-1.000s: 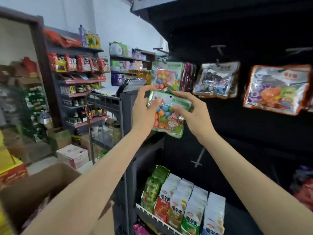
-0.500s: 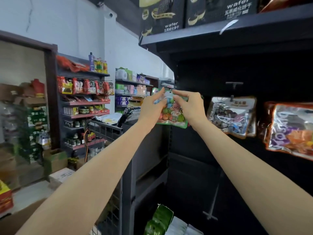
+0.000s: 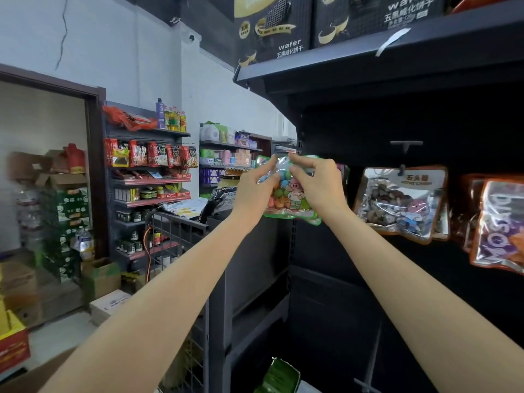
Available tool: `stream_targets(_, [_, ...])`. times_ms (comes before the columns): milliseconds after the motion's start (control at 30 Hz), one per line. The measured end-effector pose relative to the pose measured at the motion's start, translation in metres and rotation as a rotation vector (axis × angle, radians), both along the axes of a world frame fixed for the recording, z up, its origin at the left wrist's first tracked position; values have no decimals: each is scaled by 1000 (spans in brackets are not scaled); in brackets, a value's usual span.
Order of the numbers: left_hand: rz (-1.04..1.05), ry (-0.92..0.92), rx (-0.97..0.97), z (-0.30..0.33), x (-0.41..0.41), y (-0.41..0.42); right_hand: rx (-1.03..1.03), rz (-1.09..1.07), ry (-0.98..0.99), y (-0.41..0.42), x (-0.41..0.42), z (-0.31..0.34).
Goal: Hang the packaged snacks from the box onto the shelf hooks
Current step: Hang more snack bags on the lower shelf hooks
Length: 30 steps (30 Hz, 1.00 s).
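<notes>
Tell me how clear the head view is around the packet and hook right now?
Head view: the packet is fairly sharp, with glare on its clear film; both hands are well lit; the dark shelf back swallows detail; the left edge is blurred, and straight lines bow from the wide angle.

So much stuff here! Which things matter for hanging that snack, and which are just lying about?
Part of the job:
candy bag, pinched at its top by left hand and right hand
empty hook
hung stone-candy bag

Just lying about:
wafer boxes
far snack shelves
wire cart
floor cartons
</notes>
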<state>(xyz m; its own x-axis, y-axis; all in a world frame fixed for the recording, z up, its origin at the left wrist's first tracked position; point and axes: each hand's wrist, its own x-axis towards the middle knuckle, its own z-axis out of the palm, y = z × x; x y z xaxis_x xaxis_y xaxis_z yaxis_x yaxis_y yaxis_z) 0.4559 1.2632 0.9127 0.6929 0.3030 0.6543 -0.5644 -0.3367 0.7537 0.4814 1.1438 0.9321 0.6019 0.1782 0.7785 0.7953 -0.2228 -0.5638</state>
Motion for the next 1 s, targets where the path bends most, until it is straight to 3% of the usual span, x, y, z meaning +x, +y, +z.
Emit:
stream_targets(667, [37,70,152,-3,6,-3,-45,-105,-25,-3,12,-8])
stream_targets(933, [358,134,438,-4,30,-6,-344,-621,-300,0,22,-19])
stream_targets(1000, [343,148,441,-4,32,-9,-414,-700,-343,1,22,-21])
